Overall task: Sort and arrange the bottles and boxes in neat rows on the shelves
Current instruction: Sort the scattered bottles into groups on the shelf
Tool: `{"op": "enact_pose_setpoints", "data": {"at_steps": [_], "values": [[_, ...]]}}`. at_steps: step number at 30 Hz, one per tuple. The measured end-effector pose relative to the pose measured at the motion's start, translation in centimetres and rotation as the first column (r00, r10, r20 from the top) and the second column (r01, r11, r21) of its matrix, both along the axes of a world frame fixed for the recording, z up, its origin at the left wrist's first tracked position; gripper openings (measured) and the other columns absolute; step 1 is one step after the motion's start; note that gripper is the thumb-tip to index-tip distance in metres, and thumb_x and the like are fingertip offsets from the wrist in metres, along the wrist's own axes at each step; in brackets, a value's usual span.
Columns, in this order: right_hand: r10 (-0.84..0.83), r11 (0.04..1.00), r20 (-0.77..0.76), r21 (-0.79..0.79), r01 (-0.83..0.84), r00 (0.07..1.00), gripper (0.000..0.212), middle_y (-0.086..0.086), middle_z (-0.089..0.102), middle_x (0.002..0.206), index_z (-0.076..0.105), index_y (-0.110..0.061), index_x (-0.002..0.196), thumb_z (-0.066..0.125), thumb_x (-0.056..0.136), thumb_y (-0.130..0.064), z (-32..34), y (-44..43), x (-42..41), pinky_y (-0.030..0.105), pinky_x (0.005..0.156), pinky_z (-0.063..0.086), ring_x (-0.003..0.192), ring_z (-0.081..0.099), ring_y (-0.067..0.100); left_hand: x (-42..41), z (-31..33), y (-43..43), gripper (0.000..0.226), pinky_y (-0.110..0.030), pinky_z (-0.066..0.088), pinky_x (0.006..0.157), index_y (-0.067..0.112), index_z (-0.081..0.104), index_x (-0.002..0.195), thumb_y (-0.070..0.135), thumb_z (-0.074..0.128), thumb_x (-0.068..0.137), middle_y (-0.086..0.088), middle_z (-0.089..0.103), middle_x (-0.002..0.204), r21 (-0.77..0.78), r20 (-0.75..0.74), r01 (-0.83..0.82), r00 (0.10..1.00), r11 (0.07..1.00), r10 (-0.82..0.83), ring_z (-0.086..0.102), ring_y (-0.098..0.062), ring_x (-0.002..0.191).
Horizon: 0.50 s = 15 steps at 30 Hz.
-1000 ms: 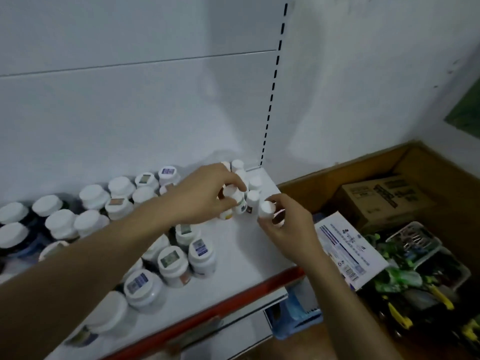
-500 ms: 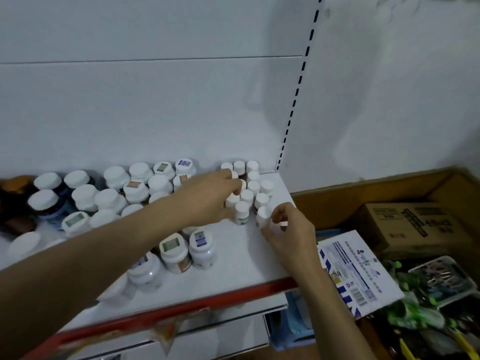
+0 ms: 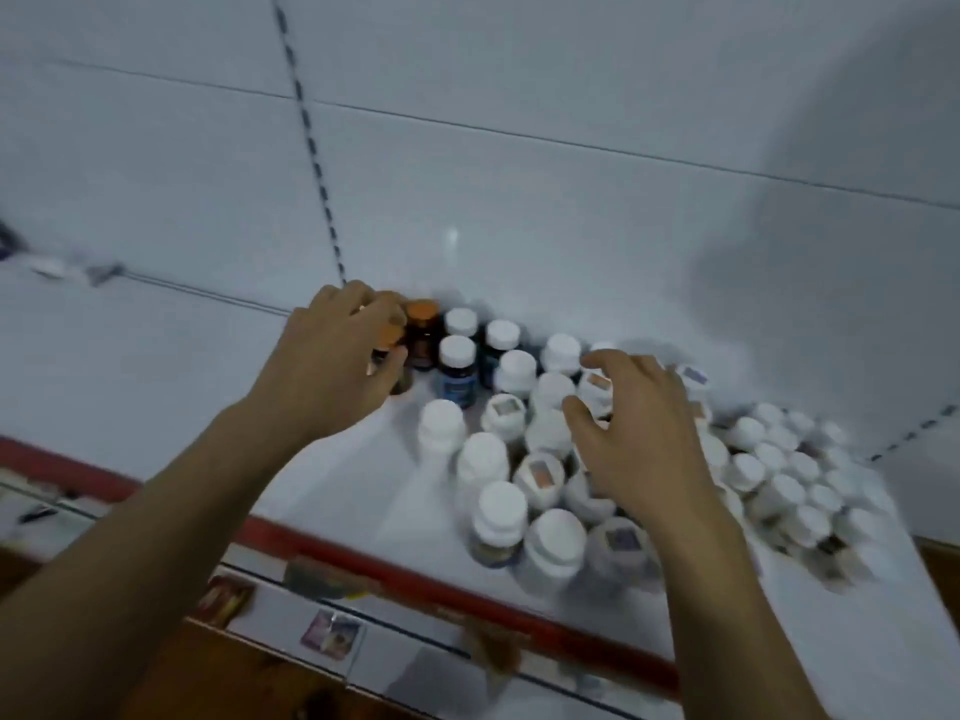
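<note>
Head view: with left hand curled round the orange-capped amber bottle at the back of the shelf, slide it upright against its twin. Steady the white-capped bottles with spread, empty right hand, toppling nothing.

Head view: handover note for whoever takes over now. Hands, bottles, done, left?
Left hand: grips an orange-capped amber bottle at the cluster's back left, blurred.
Right hand: open, over the large white-capped bottles, holding nothing.
Done: small white bottles packed in rows at the right end of the white shelf.
Left: line up the large ones, which stand unevenly.
</note>
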State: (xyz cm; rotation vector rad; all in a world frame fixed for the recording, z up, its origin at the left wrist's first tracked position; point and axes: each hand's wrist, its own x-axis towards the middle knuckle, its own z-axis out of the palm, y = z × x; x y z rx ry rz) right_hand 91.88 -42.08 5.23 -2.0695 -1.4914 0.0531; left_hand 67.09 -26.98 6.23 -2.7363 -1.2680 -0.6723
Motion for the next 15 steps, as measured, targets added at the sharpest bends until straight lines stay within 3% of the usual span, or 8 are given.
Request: {"op": "enact_pose_setpoints", "data": {"at_steps": [5, 11, 15], "values": [[0.155, 0.988, -0.054, 0.004, -0.155, 0.987, 0.036, 0.001, 0.06, 0.119, 0.058, -0.027, 0.125, 0.063, 0.091, -0.036, -0.7, 8.5, -12.5, 0.047, 0.09, 0.049, 0.11, 0.052, 0.028, -16.1, -2.0, 7.2, 0.033, -0.047, 0.046, 0.086, 0.018, 0.063, 0.124, 0.032, 0.065, 0.094, -0.006, 0.059, 0.125, -0.059, 0.01, -0.296, 0.955, 0.953, 0.297, 0.056, -0.032, 0.108], [0.281, 0.953, -0.144, -0.078, -0.294, 0.949, 0.048, -0.004, 0.047, 0.142, 0.044, -0.029, 0.144, 0.059, 0.099, -0.037, -3.4, 20.0, -28.0, 0.039, 0.106, 0.039, 0.132, 0.037, 0.018, -32.1, -5.8, 18.7, 0.046, -0.051, 0.044, 0.094, 0.018, 0.053, 0.137, 0.036, 0.061, 0.096, -0.011, 0.051, 0.14, -0.224, -0.142, -0.459, 0.888, 0.86, 0.437, 0.05, -0.036, 0.12], [0.406, 0.873, -0.234, -0.186, -0.45, 0.884, 0.052, -0.001, 0.041, 0.149, 0.038, -0.029, 0.149, 0.058, 0.101, -0.031, -5.1, 29.0, -35.1, 0.028, 0.103, 0.038, 0.135, 0.041, 0.017, -39.4, -8.7, 23.7, 0.049, -0.051, 0.039, 0.103, 0.025, 0.046, 0.143, 0.043, 0.056, 0.098, -0.005, 0.04, 0.148, -0.363, -0.262, -0.556, 0.831, 0.748, 0.49, 0.042, -0.031, 0.131]]}}
